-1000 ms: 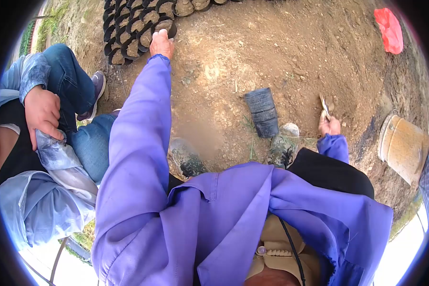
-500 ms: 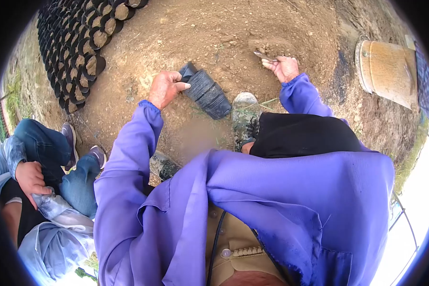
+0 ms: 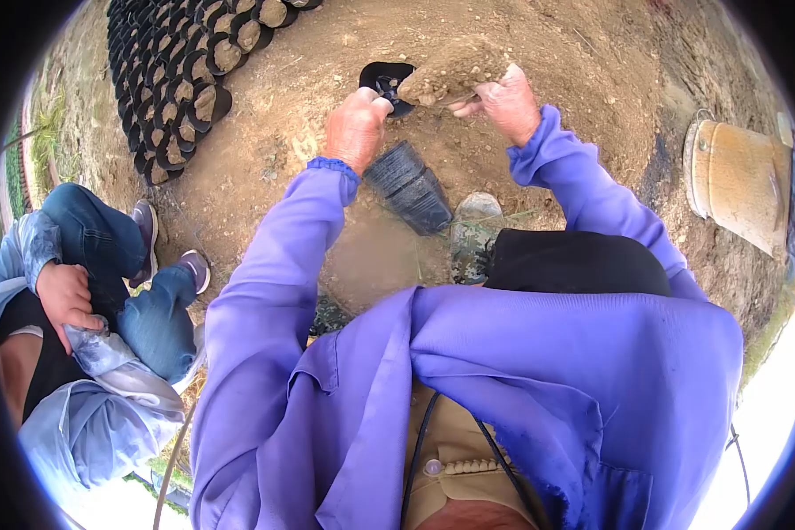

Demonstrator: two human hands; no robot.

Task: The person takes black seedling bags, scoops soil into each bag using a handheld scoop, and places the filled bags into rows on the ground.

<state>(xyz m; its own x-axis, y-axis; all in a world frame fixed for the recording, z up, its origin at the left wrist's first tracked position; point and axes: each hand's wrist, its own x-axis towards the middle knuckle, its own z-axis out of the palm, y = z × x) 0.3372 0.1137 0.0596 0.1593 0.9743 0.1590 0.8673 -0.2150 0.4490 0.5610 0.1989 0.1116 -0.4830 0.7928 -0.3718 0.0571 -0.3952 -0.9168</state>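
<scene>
Head view: the pot in your grip is a round, thin-walled black plastic nursery pot [image 3: 386,81], with its mouth facing the camera and a few glints in its dark interior. It stands above the bare brown soil ground [image 3: 283,132], in front of you and between your hands, just beyond a dark grey, ribbed stack of nested plastic pots [image 3: 410,189]. That stack lies on its side near the toe of your camouflage-patterned boot [image 3: 475,225]. A crumbly brown mass of loose soil [image 3: 455,72] sits at the pot's right side and overlaps that edge of the mouth.

Your left hand [image 3: 357,130] is closed, thumb and fingers pinching the near rim of the pot. Your right hand [image 3: 507,106] is partly curled at the near right edge of the soil, fingers pointing toward the pot and apart from it. A thin pale edge shows by its fingertips, but you cannot tell from here whether it is a tool or a finger, nor what that hand grips.

The soil hides part of the pot's right side, and your left hand covers its near wall. Whether the soil rests on something or hangs loose is hard to make out. The block of black soil-filled pots [image 3: 178,88] at upper left is cut off by the dark lens border.
</scene>
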